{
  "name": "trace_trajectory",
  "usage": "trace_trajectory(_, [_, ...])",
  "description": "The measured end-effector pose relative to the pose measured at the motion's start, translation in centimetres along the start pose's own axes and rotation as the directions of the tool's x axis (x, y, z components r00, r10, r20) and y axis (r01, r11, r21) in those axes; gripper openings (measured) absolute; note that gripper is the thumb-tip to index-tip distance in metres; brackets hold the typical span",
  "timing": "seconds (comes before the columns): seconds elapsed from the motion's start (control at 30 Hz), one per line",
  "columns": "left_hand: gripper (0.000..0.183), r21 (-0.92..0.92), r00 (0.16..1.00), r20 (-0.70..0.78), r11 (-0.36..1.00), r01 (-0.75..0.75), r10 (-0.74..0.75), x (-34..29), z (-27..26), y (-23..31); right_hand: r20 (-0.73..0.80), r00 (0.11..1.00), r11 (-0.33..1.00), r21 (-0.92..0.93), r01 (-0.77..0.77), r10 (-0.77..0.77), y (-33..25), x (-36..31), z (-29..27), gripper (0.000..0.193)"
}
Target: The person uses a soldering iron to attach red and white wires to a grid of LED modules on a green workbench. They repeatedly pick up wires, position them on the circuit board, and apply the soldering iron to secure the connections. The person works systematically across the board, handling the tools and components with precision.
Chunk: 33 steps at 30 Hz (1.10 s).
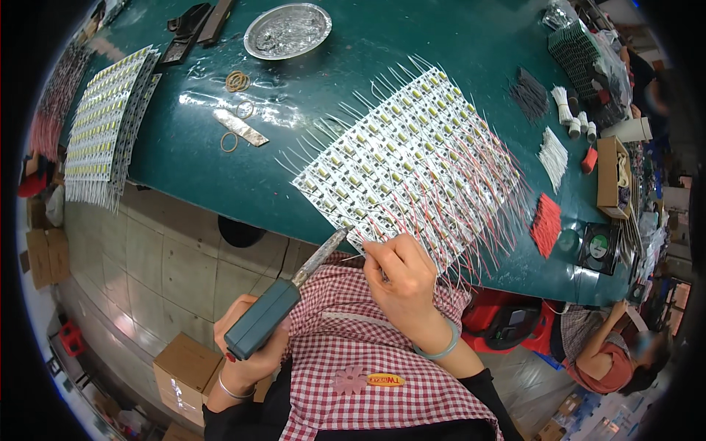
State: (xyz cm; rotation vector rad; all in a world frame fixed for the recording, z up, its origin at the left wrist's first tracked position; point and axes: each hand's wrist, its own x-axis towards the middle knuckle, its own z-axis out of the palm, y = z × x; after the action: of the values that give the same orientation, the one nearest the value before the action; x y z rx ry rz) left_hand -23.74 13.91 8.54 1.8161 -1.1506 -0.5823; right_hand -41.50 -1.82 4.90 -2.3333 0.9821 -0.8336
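In my left hand (254, 338) is a soldering iron (262, 317) with a boxy dark green body, the fingers wrapped round it. Its metal tip reaches the near left corner of a white circuit board panel (397, 158). Rows of small yellow parts cover that panel, which lies tilted at the table's front edge. White wires stick out along its far side, and red and white wires (471, 198) spread over its right half. Just right of the tip, my right hand (401, 279) pinches what appears to be a thin white wire at the panel's near edge.
On the green table (294, 110) lie a round metal dish (287, 31), rubber bands (237, 81) and a flat metal strip (241, 127). More panels (110, 125) stand at the left. Bundles of red tubes (546, 225) and white ones lie right. A co-worker (607, 353) sits at right.
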Motion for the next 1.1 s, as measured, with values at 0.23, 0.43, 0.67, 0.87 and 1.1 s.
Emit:
trace_trajectory(0.23, [0.022,-0.013,0.999,-0.045,1.0,0.024,-0.025,-0.4,0.0,-0.2,0.004,1.0,1.0,0.01,-0.016,0.016,-0.2,-0.1,0.4,0.025])
trace_trajectory(0.43, [0.026,-0.099,0.976,-0.092,0.977,0.187,-0.196,-0.6,0.7,-0.9,0.014,0.998,0.998,0.027,-0.055,0.054,-0.1,0.1,-1.1,0.02])
trace_trajectory(0.67, [0.037,-0.191,0.971,-0.23,0.981,0.021,-0.066,2.2,2.8,-2.2,-0.066,0.973,0.975,0.049,-0.217,0.22,5.0,3.1,-13.8,0.009])
trace_trajectory(0.87, [0.035,-0.186,0.963,-0.269,0.982,-0.024,-0.028,6.2,5.5,-1.0,-0.315,0.938,0.907,-0.335,-0.255,0.147,21.3,5.0,-20.6,0.011])
trace_trajectory(1.1, [0.037,-0.116,0.973,-0.231,0.993,-0.024,-0.003,9.0,6.5,0.3,-0.252,0.966,0.888,-0.456,-0.065,-0.058,27.3,14.2,-19.5,0.011])
